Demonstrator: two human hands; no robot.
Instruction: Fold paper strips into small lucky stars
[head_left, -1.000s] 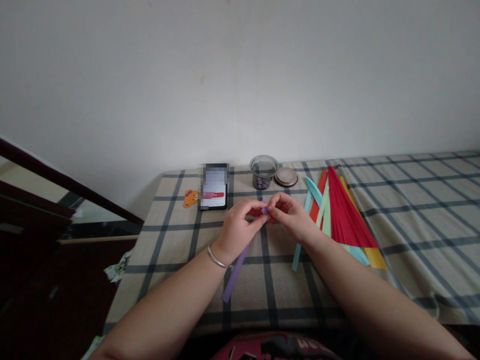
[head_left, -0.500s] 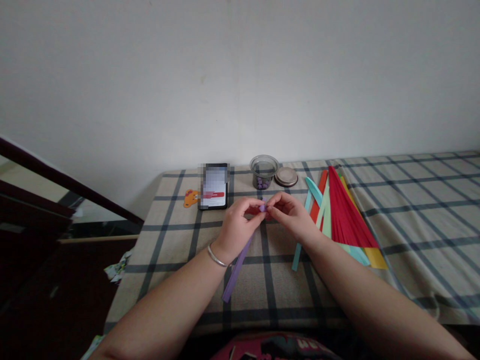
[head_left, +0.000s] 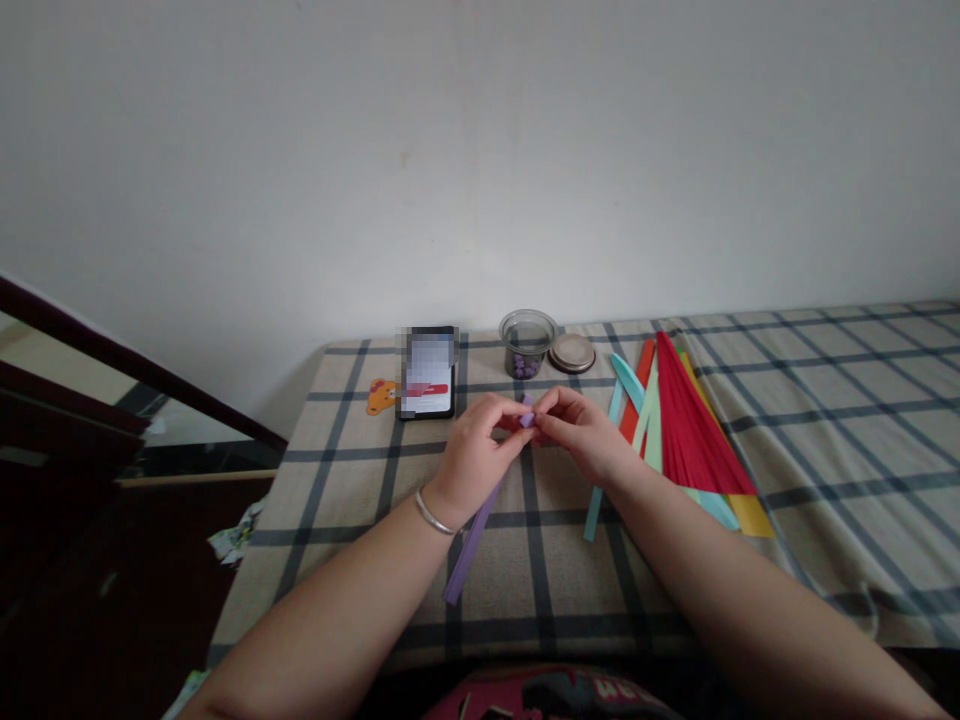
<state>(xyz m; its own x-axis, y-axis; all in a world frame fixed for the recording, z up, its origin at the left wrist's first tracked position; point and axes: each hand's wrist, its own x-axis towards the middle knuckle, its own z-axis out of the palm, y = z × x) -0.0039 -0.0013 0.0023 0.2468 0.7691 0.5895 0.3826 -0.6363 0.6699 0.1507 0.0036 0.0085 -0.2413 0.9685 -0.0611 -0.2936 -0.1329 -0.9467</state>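
Observation:
Between the fingertips of both hands is a small folded piece of purple paper strip [head_left: 527,420]. My left hand [head_left: 486,440] pinches it from the left with thumb and forefinger, and a silver bangle circles that wrist. From the right, the thumb and forefinger of my right hand [head_left: 579,428] are closed on the same piece. A long flat purple strip [head_left: 471,550] slants across the cloth below my left hand; its upper end is hidden, so I cannot tell whether it joins the folded piece. Beyond the hands, a clear plastic cup [head_left: 528,335] holds several small purple folded pieces.
A dark-rimmed round lid [head_left: 573,352] lies beside the cup. At left, a phone [head_left: 429,375] rests by an orange bear cutout [head_left: 381,397]. Red paper strips [head_left: 697,430] fan out at right, with blue, green, orange and yellow ones. A checked cloth [head_left: 337,560] covers the table.
The fingertips have shifted slightly and the folded purple piece has turned a little between them, showing more of its surface. The cup, phone and loose strips stay in place.

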